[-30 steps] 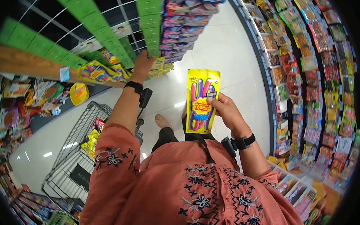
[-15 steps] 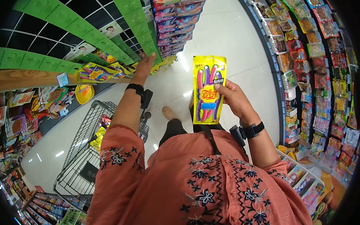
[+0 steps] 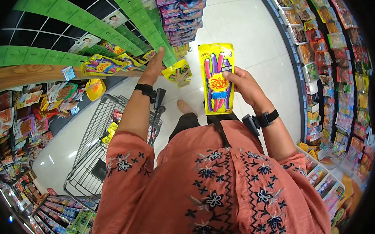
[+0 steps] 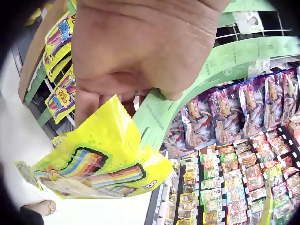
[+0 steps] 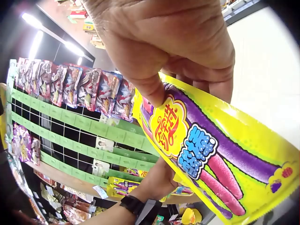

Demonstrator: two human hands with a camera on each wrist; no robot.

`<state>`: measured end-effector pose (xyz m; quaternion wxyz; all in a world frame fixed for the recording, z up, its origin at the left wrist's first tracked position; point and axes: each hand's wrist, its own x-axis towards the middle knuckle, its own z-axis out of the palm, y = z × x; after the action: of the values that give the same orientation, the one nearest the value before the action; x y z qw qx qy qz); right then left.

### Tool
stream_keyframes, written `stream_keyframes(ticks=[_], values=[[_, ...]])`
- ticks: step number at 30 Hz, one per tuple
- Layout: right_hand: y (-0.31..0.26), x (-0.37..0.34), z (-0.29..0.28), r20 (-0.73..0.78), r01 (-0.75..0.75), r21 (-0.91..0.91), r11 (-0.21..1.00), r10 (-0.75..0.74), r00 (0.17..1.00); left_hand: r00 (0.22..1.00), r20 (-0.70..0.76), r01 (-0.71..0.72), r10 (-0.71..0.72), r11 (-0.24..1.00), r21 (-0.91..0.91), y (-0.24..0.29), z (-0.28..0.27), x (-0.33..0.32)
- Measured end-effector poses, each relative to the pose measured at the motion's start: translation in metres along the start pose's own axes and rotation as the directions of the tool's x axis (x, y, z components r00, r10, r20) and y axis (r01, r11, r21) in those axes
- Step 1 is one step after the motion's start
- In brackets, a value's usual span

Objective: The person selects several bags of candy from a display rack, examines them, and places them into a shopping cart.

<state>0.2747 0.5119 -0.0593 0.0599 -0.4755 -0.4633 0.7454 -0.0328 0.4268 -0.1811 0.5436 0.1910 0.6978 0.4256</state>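
Observation:
The right hand [image 3: 250,88] pinches a yellow candy packet [image 3: 218,88], thumb on its printed front; the packet stands upright before the body. In the right wrist view, the packet [image 5: 211,154] slants below the right hand [image 5: 168,47]. At the rack, the left hand [image 3: 152,69] holds the edge of a hanging green strip [image 3: 138,20]. Seen from the left wrist, the left hand's [image 4: 145,47] thumb lies on the green strip [image 4: 157,117], other fingers partly hidden behind. Another yellow packet [image 4: 101,161] hangs just below that hand.
More yellow packets [image 3: 102,65] hang left of the left hand. A wire shopping cart [image 3: 85,154] with goods stands at the lower left. Purple-blue packets [image 3: 182,11] hang at the top. Shelves of snacks [image 3: 320,55] line the right, across a pale floor [image 3: 246,29].
Around the left hand, the green strip has shifted outward and a yellow packet beneath it shows more fully. The right hand still holds its packet, now higher in the head view.

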Motion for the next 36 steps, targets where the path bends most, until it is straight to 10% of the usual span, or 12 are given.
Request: stream_keyframes(ticks=[36], values=[[0.028,0.027,0.021,0.072,-0.048,-0.056,0.997,0.052,0.996,0.998,0.035,-0.051,0.054,0.995,-0.083,-0.017,0.003,-0.044]])
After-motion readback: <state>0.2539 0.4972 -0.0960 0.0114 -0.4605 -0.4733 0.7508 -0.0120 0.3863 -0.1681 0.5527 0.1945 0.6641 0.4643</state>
